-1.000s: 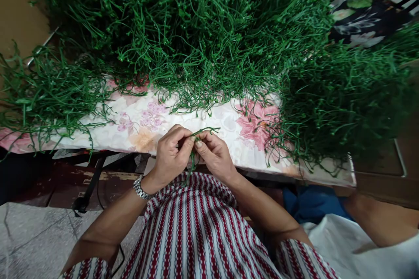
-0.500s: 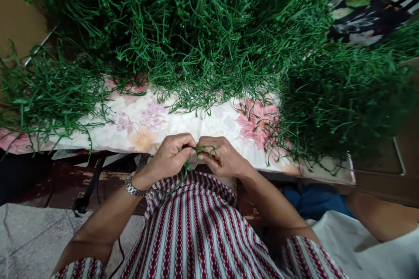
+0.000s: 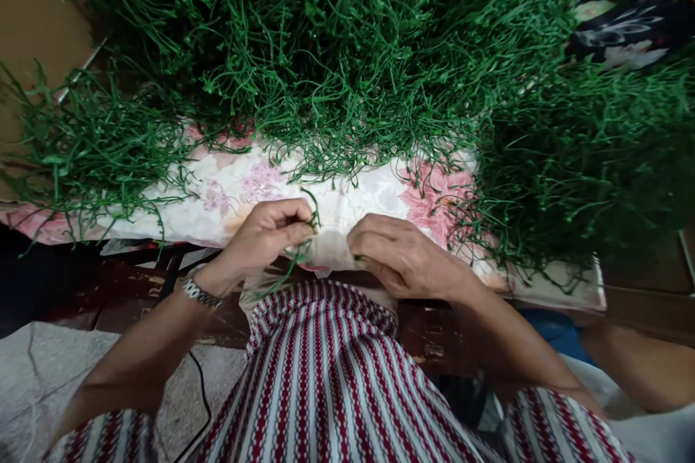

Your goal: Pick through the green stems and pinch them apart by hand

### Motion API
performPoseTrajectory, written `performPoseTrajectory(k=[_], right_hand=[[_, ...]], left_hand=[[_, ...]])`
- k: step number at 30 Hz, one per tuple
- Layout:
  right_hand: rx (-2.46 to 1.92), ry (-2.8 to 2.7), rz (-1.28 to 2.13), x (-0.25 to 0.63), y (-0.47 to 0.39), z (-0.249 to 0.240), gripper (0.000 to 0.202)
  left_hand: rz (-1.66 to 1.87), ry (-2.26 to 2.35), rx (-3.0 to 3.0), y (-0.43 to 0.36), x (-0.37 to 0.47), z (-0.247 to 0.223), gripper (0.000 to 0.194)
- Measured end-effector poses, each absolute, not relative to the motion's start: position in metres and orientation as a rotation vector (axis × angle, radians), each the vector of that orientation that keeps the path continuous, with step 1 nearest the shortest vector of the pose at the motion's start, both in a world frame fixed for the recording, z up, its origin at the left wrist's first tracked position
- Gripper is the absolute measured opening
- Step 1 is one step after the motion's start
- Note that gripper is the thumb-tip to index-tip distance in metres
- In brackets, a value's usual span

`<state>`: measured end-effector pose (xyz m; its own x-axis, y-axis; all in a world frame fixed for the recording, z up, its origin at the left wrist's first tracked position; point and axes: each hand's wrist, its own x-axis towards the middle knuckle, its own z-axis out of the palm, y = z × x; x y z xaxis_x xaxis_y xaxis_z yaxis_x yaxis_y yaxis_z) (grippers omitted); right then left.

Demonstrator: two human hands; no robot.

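Between thumb and fingers of my left hand (image 3: 271, 233), just above the table's front edge, is a thin green artificial-looking stem (image 3: 310, 204). Its tip bends up past the fingers and its thin strands hang down below them. A hand's width to the right, my right hand (image 3: 399, 253) is closed in a pinch, with a small dark green bit (image 3: 357, 257) showing at its fingertips. Beyond both hands a large heap of the same green stems (image 3: 326, 51) covers the floral-patterned tablecloth (image 3: 260, 184).
A smaller pile of stems (image 3: 103, 148) lies at the left, and another pile (image 3: 575, 173) at the right. A black floral bag (image 3: 630, 18) stands at the back right. Another person's bare limb (image 3: 641, 369) shows at the lower right, beside something blue (image 3: 559, 333).
My hands were together on the stem and have now come apart. My right hand moved right, while the left moved slightly left and up with the stem. The view has shifted a little.
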<state>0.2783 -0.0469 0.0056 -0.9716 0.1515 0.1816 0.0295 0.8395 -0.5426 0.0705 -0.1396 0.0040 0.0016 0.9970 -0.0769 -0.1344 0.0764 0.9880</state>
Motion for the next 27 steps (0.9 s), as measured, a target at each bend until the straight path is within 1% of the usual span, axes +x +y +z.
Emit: performPoseTrajectory(k=[3,5,7,10,12,14,18,21,24,27], right_hand=[[-0.344,-2.462,1.069,0.266,-0.052,-0.002,0.013],[-0.541,-2.263,1.217,0.257,-0.057,-0.012,0.013],[-0.63,-2.112,1.371,0.25,-0.063,-0.019,0.015],[-0.53,-2.003,1.578,0.244,-0.069,-0.022,0.022],[-0.45,-1.987,1.639,0.242,-0.071,-0.022,0.019],[-0.44,-1.997,1.6,0.241,-0.072,-0.021,0.018],[-0.517,-2.12,1.355,0.24,-0.071,-0.02,0.012],[-0.501,-2.197,1.219,0.24,-0.07,-0.018,0.011],[-0.443,-2.195,1.19,0.239,-0.07,-0.017,0.012],[-0.374,-2.144,1.248,0.238,-0.069,-0.02,0.017]], left_hand=[[1.4,1.074,0.93,-0.128,0.08,0.005,0.014],[1.44,1.044,0.881,-0.125,0.088,0.002,0.012],[1.457,1.022,0.824,-0.126,0.092,-0.003,0.009],[1.489,1.027,0.783,-0.129,0.095,-0.01,0.009],[1.496,1.032,0.782,-0.132,0.096,-0.014,0.009],[1.503,1.021,0.789,-0.133,0.096,-0.018,0.009],[1.59,1.122,0.925,-0.137,0.099,-0.025,0.009],[1.645,1.175,0.935,-0.14,0.102,-0.024,0.008],[1.712,1.093,0.82,-0.143,0.107,-0.019,0.008],[1.686,0.932,0.633,-0.145,0.111,-0.013,0.009]])
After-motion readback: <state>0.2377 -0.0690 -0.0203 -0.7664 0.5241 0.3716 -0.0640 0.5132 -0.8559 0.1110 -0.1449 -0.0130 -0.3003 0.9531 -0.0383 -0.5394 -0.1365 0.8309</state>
